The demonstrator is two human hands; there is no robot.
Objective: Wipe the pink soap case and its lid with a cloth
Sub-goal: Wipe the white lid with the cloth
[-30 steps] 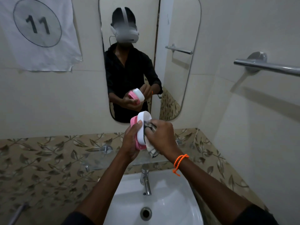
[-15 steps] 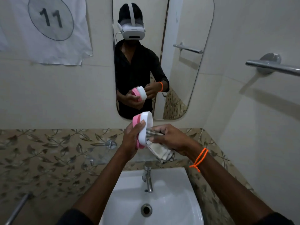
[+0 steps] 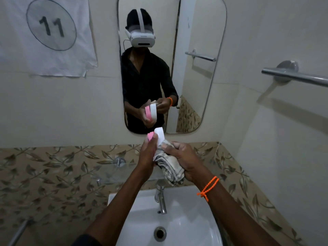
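A pink soap case (image 3: pixel 150 135) and its white lid (image 3: pixel 159 135) are held together on edge, side by side, in the left hand (image 3: pixel 147 155), whose fingers wrap round them with the thumb along the lid. Only the top ends show above that hand. Just right of it, the right hand (image 3: pixel 181 158) grips a bunched, greyish cloth (image 3: pixel 168 166) and presses it against the lid's face. An orange cord (image 3: pixel 208 188) circles the right wrist.

Directly below both hands sit a tap (image 3: pixel 161 199) and a white basin (image 3: pixel 191 226). Beyond the hands, a mirror (image 3: pixel 200 103) shows the same grip from the front.

Risk, as a judgement: the two pieces are clamped by one hand only, so a hard push from the cloth could slide the lid off the case, or knock both loose into the basin. The loose tail of cloth hangs close above the tap and could snag on it.

Compared with half a second ago, the right hand has moved in closer to the left hand and gathered the cloth into a tighter bundle. The case and lid sit deeper in the left hand, with less of them showing. The view has also tilted down slightly.
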